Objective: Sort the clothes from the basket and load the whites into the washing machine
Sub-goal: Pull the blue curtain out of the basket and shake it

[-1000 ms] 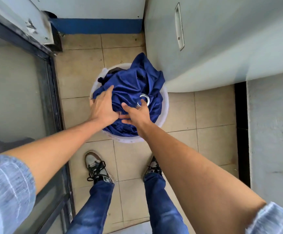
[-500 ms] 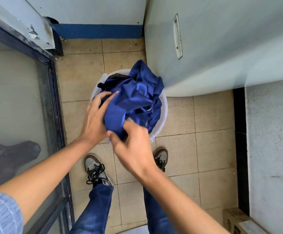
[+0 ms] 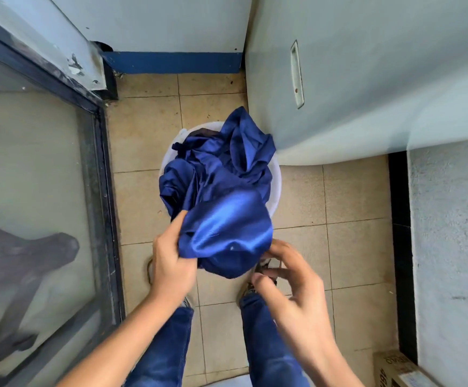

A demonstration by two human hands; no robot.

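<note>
Left hand (image 3: pixel 171 263) grip clamped on blue satin garment (image 3: pixel 224 227); right hand (image 3: pixel 291 286) fingers loosely apart at 5 o'clock. Looks slippery, light; I'd bunch it.

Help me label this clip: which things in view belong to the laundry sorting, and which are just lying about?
Job:
blue garment, gripped by left hand
right hand
white basket
washing machine

Lying about:
cardboard box
glass door

A tiled floor (image 3: pixel 305 196) is seen, on which a white basket (image 3: pixel 275 188), a cardboard box (image 3: pixel 394 370) and two shoes are set.
</note>
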